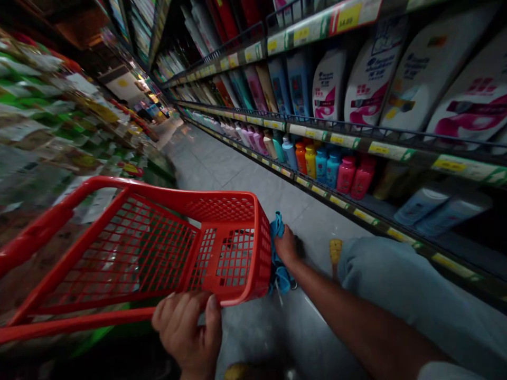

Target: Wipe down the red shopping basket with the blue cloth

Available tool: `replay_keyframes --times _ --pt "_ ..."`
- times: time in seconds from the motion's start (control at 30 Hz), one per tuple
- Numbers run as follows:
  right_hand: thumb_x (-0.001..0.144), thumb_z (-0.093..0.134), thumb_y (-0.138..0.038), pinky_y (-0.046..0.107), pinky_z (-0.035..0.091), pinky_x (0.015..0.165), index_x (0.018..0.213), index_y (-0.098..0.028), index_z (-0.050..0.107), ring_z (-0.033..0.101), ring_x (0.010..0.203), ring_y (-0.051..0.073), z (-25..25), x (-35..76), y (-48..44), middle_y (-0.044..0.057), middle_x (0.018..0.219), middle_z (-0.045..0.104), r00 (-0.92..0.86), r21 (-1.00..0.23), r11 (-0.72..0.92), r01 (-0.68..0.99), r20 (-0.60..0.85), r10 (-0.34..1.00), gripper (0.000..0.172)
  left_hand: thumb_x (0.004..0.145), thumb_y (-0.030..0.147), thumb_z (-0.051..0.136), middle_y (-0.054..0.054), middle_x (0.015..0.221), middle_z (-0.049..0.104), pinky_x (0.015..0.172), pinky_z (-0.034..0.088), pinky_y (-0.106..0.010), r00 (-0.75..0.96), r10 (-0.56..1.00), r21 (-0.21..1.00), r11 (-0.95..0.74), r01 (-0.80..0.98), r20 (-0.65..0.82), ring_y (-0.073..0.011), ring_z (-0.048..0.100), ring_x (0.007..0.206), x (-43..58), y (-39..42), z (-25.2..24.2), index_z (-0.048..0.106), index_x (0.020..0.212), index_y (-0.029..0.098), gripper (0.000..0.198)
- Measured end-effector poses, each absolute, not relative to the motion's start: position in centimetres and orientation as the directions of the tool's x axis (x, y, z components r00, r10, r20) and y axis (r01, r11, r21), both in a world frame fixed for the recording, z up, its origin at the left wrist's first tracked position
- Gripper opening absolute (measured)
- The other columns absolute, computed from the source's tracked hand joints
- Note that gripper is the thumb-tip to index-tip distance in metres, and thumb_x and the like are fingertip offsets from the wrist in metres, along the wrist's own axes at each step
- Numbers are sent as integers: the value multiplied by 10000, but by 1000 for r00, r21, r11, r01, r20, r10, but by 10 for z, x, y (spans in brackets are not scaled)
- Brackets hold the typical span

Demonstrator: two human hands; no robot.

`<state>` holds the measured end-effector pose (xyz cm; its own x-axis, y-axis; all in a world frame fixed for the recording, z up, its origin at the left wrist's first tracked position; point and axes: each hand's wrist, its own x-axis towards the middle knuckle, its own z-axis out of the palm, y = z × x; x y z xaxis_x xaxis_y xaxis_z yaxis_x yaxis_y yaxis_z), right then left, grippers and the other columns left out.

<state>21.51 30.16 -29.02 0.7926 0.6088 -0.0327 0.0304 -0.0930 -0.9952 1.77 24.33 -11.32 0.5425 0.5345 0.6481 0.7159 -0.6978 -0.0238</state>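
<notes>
At the far left, a shelf of brightly packed goods (39, 105) is seen, blurred along the aisle. In front of it, a red plastic mesh basket (222, 208) with a long red handle (35, 232) is carried low and tilted above the floor. The basket's rim is gripped from below by the left hand (186, 332), with the fingers (178, 311) curled over the edge and pressed together. Against the basket's far end, a crumpled blue cloth (277, 227) is seen. It is touched by the right hand (287, 245), but whether it is pinched cannot be told, as the fingertips are hidden. Beyond them, a grey tiled floor (209, 158) is stretched along the aisle. A small yellow object (336, 252) is partly hidden by a pale blue denim trouser leg (400, 285). At the right, large white shampoo bottles (372, 79) are ranged on an upper shelf, and smaller coloured bottles (322, 163) are lined up below them, behind yellow and green price strips (348, 140).
</notes>
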Motion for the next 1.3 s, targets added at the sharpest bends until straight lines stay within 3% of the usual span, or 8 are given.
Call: replay_keyframes --times 0.13,0.37,0.57,0.9,1.0,1.07,1.17,1.3 --pt "712 476 -156 320 502 697 824 -232 545 584 704 197 -291 176 265 10 744 606 795 -992 -123 -26 -96 599 152 924 175 530 1 687 587 932 386 -443 503 580 18 -666 745 640 -187 529 738 6 245 -119 551 762 237 175" --pt "777 520 -223 351 464 962 957 -223 595 592 986 204 -217 219 296 47 991 635 763 -978 186 94 191 618 195 917 208 553 8 618 522 865 353 -419 462 593 112 -685 720 659 -191 496 742 7 241 -118 535 685 221 233" --pt "716 549 -189 268 475 721 818 -206 625 561 692 149 -191 278 347 -36 710 612 488 -976 -167 -142 -216 846 128 911 194 540 17 600 470 818 327 -393 478 598 146 -709 690 643 -186 475 750 10 225 -113 486 654 217 263" --pt "680 670 -349 251 431 454 680 -224 570 504 432 135 -181 271 294 -53 495 570 101 -952 -216 -219 -242 965 160 924 163 484 42 651 572 952 398 -360 509 642 33 -639 769 574 -144 582 764 -6 181 -92 487 698 219 233" --pt "656 685 -302 251 446 443 750 -227 581 529 430 140 -195 268 284 -51 520 597 43 -897 -290 -334 -322 946 159 958 244 519 28 840 709 1019 403 -409 420 736 1 -496 868 531 -157 650 821 28 156 -96 624 963 250 105" --pt "642 659 -262 260 466 445 779 -230 586 548 433 149 -205 265 273 -48 524 605 33 -865 -337 -372 -375 926 158 968 286 519 2 907 742 968 446 -424 391 764 -32 -439 898 514 -183 680 844 55 143 -107 623 1111 255 179" --pt "602 606 -224 280 512 485 762 -224 580 573 457 156 -209 262 253 -39 537 617 -9 -851 -341 -400 -368 930 163 982 325 493 -18 704 674 652 460 -343 345 754 -152 -316 937 558 -194 643 651 79 133 -124 610 893 205 190" --pt "616 619 -277 248 513 530 785 -220 575 578 520 132 -195 261 249 -54 598 621 51 -888 -192 -417 -233 971 185 1020 369 428 12 591 587 549 390 -314 480 662 -274 -398 876 576 -166 591 551 71 129 -125 551 781 220 308"
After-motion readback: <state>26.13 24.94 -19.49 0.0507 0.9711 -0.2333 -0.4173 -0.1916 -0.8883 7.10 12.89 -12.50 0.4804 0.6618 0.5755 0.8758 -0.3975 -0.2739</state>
